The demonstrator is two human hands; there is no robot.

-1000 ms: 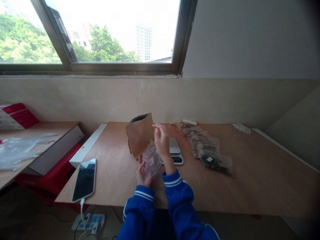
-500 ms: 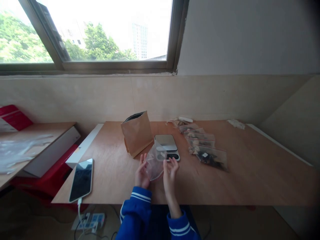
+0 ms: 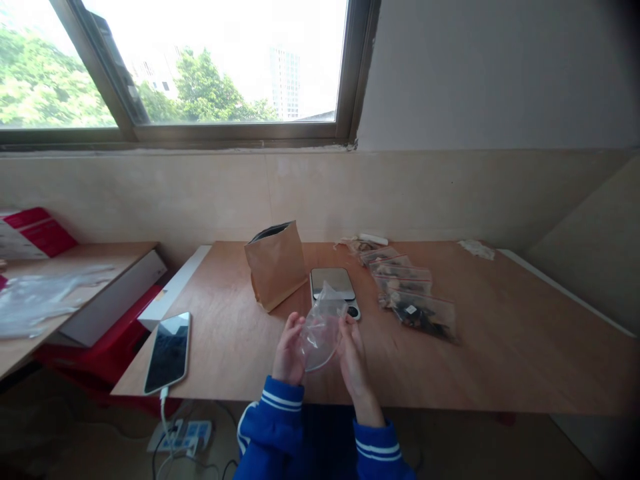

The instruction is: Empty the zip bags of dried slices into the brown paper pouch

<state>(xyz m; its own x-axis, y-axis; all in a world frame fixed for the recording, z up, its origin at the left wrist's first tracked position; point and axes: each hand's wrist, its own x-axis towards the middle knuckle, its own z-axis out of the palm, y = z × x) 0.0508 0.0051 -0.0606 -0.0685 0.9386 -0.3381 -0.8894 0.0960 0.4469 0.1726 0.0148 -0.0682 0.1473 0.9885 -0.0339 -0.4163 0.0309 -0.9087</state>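
Both my hands hold a small clear plastic bag (image 3: 321,327) upright just above the wooden table's near edge. My left hand (image 3: 289,350) grips its left side, fingers curled on the plastic. On the bag's right side my right hand (image 3: 353,357) pinches the film. Just behind the bag lies a small digital scale (image 3: 334,287) with a bare metal plate. An open brown paper pouch (image 3: 276,264) stands left of the scale.
A row of filled zip bags (image 3: 413,297) lies right of the scale. A phone (image 3: 168,351) on a charging cable rests at the table's (image 3: 500,347) left front corner. A side table with plastic film (image 3: 35,303) and a red box (image 3: 33,231) stands at left.
My right hand came down from beside the paper pouch to the bag's right side. The bag now sits nearer me, held by both hands. The camera shifted slightly.
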